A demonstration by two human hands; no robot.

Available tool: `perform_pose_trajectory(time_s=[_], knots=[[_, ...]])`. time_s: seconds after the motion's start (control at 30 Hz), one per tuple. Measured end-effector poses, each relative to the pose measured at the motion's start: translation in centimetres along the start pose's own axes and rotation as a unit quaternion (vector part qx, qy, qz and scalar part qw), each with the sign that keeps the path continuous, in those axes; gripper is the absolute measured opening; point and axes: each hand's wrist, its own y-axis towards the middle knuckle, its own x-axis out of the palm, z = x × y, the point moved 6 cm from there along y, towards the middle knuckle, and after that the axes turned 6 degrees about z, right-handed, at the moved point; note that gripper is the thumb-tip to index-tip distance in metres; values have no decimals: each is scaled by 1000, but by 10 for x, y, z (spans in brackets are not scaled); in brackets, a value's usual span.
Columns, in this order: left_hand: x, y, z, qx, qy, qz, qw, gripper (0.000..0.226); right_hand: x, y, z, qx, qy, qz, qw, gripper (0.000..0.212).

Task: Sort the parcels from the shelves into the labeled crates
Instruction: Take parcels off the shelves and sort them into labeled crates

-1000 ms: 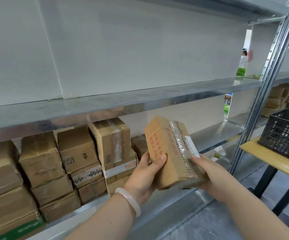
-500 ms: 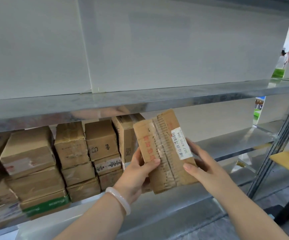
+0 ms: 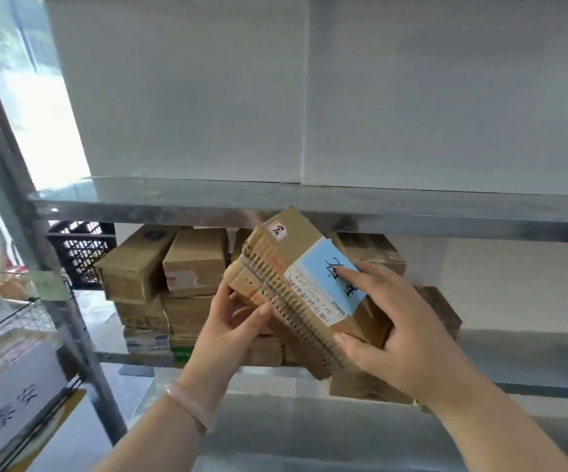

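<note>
Parcel [image 3: 293, 264] mid-air before shelf [image 3: 446, 212], long axis up-left to down-right. Left hand [image 3: 235, 325] pinches its left edge, right hand [image 3: 405, 335] curls round the lower end. Crate label [image 3: 13, 407] sits lower-left, left hand nearer.

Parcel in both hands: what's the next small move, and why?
Probably slide the right hand off the blue label. Both it and the left hand grip the parcel in front of the shelf, label toward the camera, but a right finger covers part of the handwriting needed for sorting.
</note>
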Motion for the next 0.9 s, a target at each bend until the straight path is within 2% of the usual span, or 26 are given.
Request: perform_pose_trajectory(time_s=[0.07, 0.2, 0.33, 0.47, 0.7, 0.9], knots=[[-34, -5, 2, 4, 14, 45, 999, 65, 25, 11, -14, -22, 27, -20, 999, 73], [-110, -22, 5, -4, 52, 140, 989, 75, 83, 30, -51, -62, 56, -68, 994, 72], [-187, -47, 21, -1, 129, 220, 967, 85, 147, 43, -92, -80, 84, -104, 988, 74], [-265, -84, 45, 6, 212, 288, 934, 94, 210, 54, -140, -98, 112, -108, 983, 78], [-398, -132, 87, -6, 448, 319, 835, 93, 313, 72, -237, -100, 166, -124, 973, 79], [-465, -148, 98, -21, 518, 324, 791, 93, 374, 109, -289, -110, 168, -118, 972, 75]])
